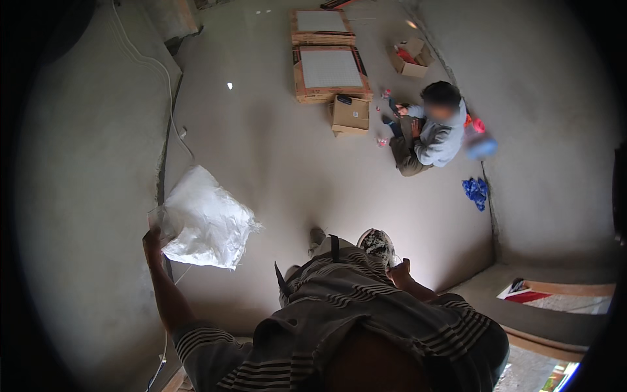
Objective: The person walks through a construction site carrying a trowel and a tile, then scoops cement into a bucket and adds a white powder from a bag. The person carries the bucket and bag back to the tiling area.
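Observation:
My left hand point(153, 243), stretched out to the left beside the wall, grips a white woven sack point(210, 219) by its edge. The sack hangs crumpled, with frayed threads along its right side. Close to my body on the right, my right hand point(400, 269) is closed at the rim of a round bucket point(392, 253). Dark and pale lumpy material lies inside the bucket. Whether my fingers hold its rim or a handle is hard to make out.
Ahead, flat cartons with white tiles point(332, 68) lie stacked, a small cardboard box point(351, 115) in front. A person point(441, 137) sits on the floor by the right wall. Near them are an open carton point(411, 57) and a blue plastic bag point(475, 193). A white cable point(171, 98) runs along the left wall.

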A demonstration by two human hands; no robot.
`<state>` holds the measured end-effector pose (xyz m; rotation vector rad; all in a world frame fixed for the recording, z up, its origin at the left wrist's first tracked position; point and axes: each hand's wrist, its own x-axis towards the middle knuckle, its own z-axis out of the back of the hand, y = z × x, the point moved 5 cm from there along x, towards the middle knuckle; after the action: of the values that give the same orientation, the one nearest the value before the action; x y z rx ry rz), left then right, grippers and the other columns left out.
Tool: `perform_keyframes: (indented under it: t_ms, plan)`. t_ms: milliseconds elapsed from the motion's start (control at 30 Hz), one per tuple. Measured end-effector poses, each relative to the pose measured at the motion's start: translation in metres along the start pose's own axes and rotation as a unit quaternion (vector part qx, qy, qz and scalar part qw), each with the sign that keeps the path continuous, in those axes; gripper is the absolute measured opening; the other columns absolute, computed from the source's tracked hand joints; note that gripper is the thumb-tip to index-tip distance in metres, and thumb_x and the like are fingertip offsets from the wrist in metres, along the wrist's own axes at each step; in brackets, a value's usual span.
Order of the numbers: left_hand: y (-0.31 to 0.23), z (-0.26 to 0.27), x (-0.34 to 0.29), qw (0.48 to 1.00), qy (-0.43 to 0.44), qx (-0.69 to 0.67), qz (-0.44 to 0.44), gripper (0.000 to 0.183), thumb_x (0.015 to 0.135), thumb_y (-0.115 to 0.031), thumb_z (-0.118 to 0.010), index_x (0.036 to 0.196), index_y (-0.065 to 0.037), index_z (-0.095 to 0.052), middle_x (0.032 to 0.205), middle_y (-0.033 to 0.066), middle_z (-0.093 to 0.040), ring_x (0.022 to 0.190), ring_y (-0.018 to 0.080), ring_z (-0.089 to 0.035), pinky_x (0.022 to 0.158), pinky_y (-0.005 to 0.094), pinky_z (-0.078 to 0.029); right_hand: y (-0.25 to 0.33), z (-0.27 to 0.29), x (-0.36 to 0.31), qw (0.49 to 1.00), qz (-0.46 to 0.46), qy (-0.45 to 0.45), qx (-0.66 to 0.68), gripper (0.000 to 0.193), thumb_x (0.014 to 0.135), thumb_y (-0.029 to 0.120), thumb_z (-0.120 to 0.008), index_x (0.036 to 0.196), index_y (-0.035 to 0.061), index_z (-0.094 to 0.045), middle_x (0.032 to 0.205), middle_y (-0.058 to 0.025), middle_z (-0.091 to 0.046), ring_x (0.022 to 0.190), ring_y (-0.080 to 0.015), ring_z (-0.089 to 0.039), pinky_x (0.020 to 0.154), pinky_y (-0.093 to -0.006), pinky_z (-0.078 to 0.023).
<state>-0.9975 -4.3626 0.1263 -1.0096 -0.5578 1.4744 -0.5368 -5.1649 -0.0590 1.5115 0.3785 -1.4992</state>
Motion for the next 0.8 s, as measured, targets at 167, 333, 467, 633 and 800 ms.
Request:
perform_keyframes:
  t_ms: [167, 333, 467, 633, 800]
  plan:
    - [-0.011, -0.015, 0.060, 0.996, 0.075, -0.038, 0.032, 0.042, 0.090, -0.030, -0.060, 0.115, 0.004, -0.060, 0.099, 0.0088, -0.063, 0.087, 0.0194, -0.058, 0.077, 0.0341, -0.046, -0.021, -0.146, -0.022, 0.995, 0.034, 0.089, -0.036, 0.039, 0.081, 0.040, -0.046, 0.099, 0.0079, -0.061, 0.081, -0.0108, -0.057, 0.068, -0.0260, -0.055, 0.057, -0.0429, -0.043]
    - [-0.052, 0.009, 0.137, 0.997, 0.068, 0.018, -0.009, 0.041, 0.088, -0.037, -0.063, 0.103, 0.001, -0.063, 0.088, 0.0055, -0.063, 0.079, 0.0179, -0.061, 0.068, 0.0324, -0.050, -0.045, -0.291, -0.056, 0.986, 0.052, 0.098, -0.123, 0.036, 0.082, 0.045, -0.047, 0.077, 0.0101, -0.056, 0.052, -0.0075, -0.042, 0.050, -0.0236, -0.044, 0.048, -0.0401, -0.038]
    - [-0.071, -0.019, 0.209, 0.991, 0.102, -0.085, 0.022, 0.039, 0.087, -0.033, -0.064, 0.106, 0.001, -0.063, 0.091, 0.0044, -0.064, 0.080, 0.0162, -0.060, 0.070, 0.0332, -0.050, -0.060, -0.415, -0.068, 0.975, 0.116, 0.109, -0.153, 0.044, 0.084, 0.048, -0.047, 0.099, 0.0067, -0.053, 0.072, -0.0102, -0.047, 0.070, -0.0286, -0.052, 0.062, -0.0457, -0.044]
    - [-0.159, -0.032, 0.303, 0.992, 0.124, -0.035, 0.002, 0.038, 0.087, -0.024, -0.061, 0.112, 0.004, -0.062, 0.097, 0.0058, -0.064, 0.088, 0.0156, -0.056, 0.081, 0.0324, -0.045, -0.082, -0.536, -0.127, 0.981, 0.070, 0.065, -0.168, 0.055, 0.087, 0.045, -0.046, 0.127, 0.0069, -0.048, 0.118, -0.0125, -0.055, 0.100, -0.0308, -0.054, 0.076, -0.0471, -0.046]
    - [-0.252, -0.092, 0.439, 0.985, 0.172, -0.018, -0.009, 0.029, 0.087, -0.022, -0.058, 0.099, 0.004, -0.063, 0.084, 0.0032, -0.060, 0.077, 0.0132, -0.052, 0.073, 0.0318, -0.043, -0.108, -0.636, -0.172, 0.977, 0.059, 0.062, -0.194, 0.063, 0.084, 0.057, -0.044, 0.125, 0.0092, -0.048, 0.102, -0.0114, -0.056, 0.094, -0.0289, -0.051, 0.063, -0.0437, -0.043]
